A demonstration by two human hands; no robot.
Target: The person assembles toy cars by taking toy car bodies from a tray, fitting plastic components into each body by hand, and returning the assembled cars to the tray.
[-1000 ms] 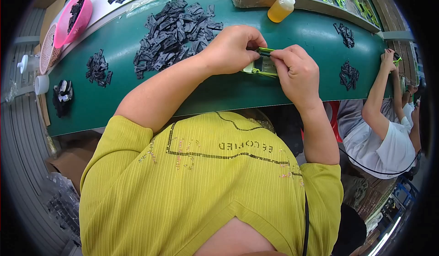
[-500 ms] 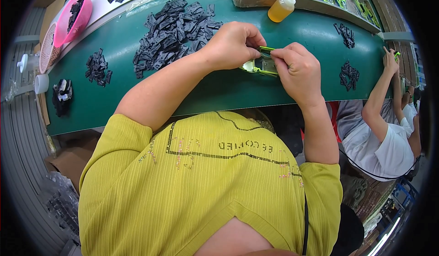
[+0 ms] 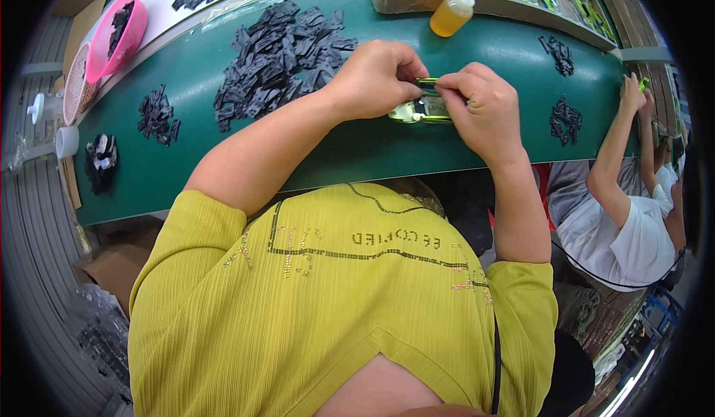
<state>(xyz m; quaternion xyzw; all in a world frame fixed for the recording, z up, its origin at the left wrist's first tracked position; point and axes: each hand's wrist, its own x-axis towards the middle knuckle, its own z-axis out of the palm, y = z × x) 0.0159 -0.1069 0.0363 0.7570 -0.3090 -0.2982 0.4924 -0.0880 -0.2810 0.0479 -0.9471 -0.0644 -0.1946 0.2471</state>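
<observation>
Between my hands is a lime-green and clear plastic piece (image 3: 410, 112), shaped like a frame, whose kind I cannot make out. My left hand (image 3: 378, 78) pinches its far left side with thumb and forefinger. At its right end, my right hand (image 3: 482, 108) closes thumb and fingers over the edge and hides part of it. A thin green strip (image 3: 426, 82) shows between the two sets of fingertips. Left of my hands a big heap of small black plastic parts (image 3: 275, 59) covers the green table (image 3: 313, 153).
Smaller piles of black parts lie at left (image 3: 158, 115) and right (image 3: 566, 121). A bottle of amber liquid (image 3: 452, 15) stands beyond my hands, before a box of green pieces (image 3: 506, 4). A pink basket (image 3: 117, 41) is far left. Another person's hand (image 3: 633, 95) works at right.
The green piece has tipped, so its clear face shows differently below my fingers. My hands stay close together, still pinching. At right, the other person's hands have shifted slightly.
</observation>
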